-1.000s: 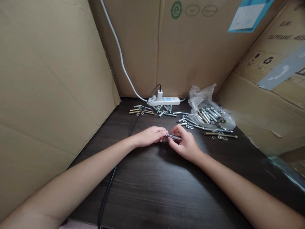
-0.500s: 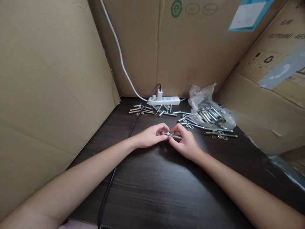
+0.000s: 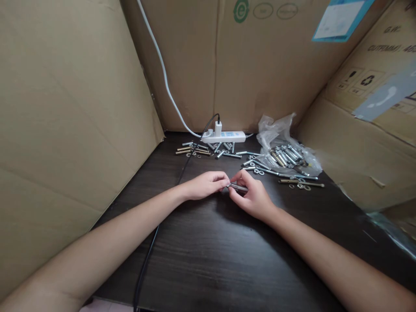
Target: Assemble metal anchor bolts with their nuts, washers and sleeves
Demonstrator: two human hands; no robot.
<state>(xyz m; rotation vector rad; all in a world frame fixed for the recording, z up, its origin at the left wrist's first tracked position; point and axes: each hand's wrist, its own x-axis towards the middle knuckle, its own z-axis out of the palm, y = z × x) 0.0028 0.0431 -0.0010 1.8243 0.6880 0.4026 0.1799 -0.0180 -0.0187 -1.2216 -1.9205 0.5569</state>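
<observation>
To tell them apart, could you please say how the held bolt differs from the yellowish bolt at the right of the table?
The held bolt is between the left hand and right hand; the yellowish bolt lies on the table. The held bolt looks grey, the yellowish bolt brassy. Both are long and metallic.

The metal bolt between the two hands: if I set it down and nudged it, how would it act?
The metal bolt would probably roll, since its body looks like a slim cylinder. It is likely stiff and rather heavy for its size, given the metallic look. Its sheen suggests it might be slightly slippery.
</observation>
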